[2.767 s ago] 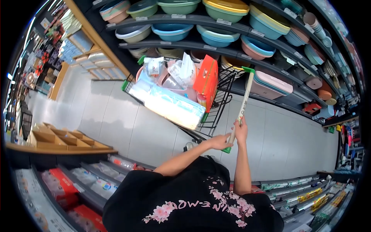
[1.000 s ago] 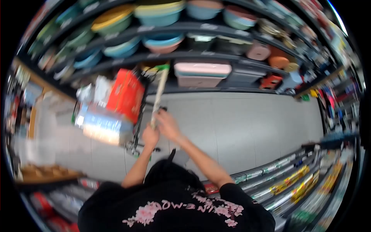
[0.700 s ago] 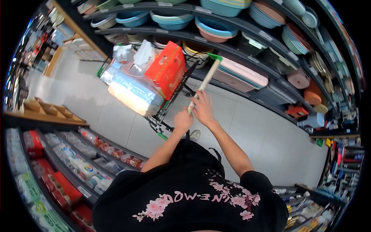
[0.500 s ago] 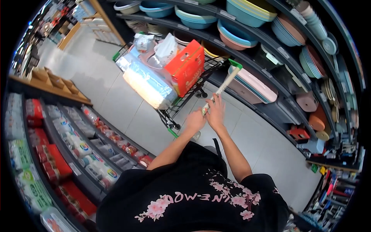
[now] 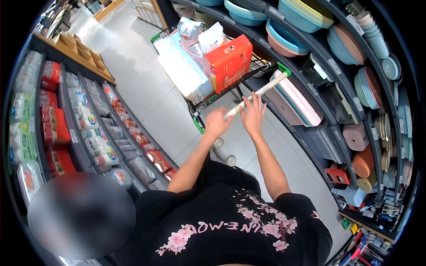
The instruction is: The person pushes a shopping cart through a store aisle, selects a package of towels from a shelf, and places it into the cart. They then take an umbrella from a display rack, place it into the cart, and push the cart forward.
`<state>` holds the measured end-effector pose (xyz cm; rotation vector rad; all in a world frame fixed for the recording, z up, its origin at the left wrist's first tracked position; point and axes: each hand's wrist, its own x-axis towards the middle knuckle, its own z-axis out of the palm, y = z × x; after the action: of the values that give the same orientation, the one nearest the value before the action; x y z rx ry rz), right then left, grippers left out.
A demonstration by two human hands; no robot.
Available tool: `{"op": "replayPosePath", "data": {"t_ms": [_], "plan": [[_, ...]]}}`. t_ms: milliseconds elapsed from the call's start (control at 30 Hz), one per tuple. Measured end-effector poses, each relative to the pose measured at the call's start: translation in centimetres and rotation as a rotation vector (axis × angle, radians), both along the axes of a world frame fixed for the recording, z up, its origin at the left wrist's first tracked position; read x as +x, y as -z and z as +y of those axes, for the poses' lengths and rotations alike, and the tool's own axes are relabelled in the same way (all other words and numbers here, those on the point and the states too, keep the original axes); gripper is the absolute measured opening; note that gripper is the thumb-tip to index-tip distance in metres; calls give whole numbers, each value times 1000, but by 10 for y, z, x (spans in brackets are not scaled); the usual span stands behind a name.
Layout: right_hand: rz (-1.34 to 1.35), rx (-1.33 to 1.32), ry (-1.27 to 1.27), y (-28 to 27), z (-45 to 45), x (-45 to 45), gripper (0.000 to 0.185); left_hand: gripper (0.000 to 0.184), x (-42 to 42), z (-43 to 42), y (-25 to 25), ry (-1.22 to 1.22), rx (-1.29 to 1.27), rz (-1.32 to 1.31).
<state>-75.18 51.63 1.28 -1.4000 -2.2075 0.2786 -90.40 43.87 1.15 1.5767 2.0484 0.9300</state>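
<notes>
A shopping cart's pale handle [image 5: 272, 83] with green ends runs slantwise in front of me. My left hand [image 5: 217, 123] is closed around its near left end. Farther along the bar rests my right hand [image 5: 253, 114], fingers stretched and spread, touching the handle rather than wrapped around it. Inside the cart, a red box [image 5: 229, 63] stands upright on the right. A large plastic-wrapped pack [image 5: 184, 73] lies along the left side. Behind them are a pink basin [image 5: 192, 48], a white bag [image 5: 212, 38] and a silvery-white package [image 5: 188, 29].
Shelves on the right hold stacked blue basins [image 5: 286, 37], pink storage boxes [image 5: 299, 104] and an orange stool-like item [image 5: 364, 162]. Left shelves carry red packs [image 5: 55, 126] and wrapped rolls [image 5: 88, 115]. Tiled floor [image 5: 151, 95] runs between them, beside a wooden divided rack [image 5: 82, 51].
The view has shifted, so the cart sits higher and farther right. My shoes now show below the handle. My right hand's fingers look more spread; both hands stay at the handle.
</notes>
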Motion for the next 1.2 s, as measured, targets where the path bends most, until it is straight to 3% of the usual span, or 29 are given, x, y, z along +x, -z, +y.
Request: {"op": "replayPosePath", "data": {"t_ms": [167, 267, 433, 533, 667, 767, 1033, 1100, 1200], "plan": [[-48, 49, -4, 8, -4, 7, 46, 38, 2, -54, 6, -160, -58, 22], [-45, 59, -46, 11, -9, 12, 53, 28, 7, -71, 7, -96, 164, 198], [-85, 33, -16, 10, -20, 23, 55, 27, 15, -80, 14, -82, 145, 189], [-81, 19, -17, 11, -25, 33, 55, 36, 22, -86, 16, 6, 43, 209], [-47, -14, -16, 16, -28, 54, 56, 45, 39, -95, 25, 42, 91, 205], [-62, -31, 12, 16, -31, 73, 56, 52, 54, -99, 19, 135, 17, 172], [141, -76, -52, 19, -50, 119, 56, 40, 58, -108, 0, 428, -144, 28], [133, -134, -26, 13, -55, 134, 59, 50, 54, -106, -12, 649, -262, 87], [173, -161, 50, 12, -61, 151, 59, 53, 41, -103, -9, 757, -286, 145]]}}
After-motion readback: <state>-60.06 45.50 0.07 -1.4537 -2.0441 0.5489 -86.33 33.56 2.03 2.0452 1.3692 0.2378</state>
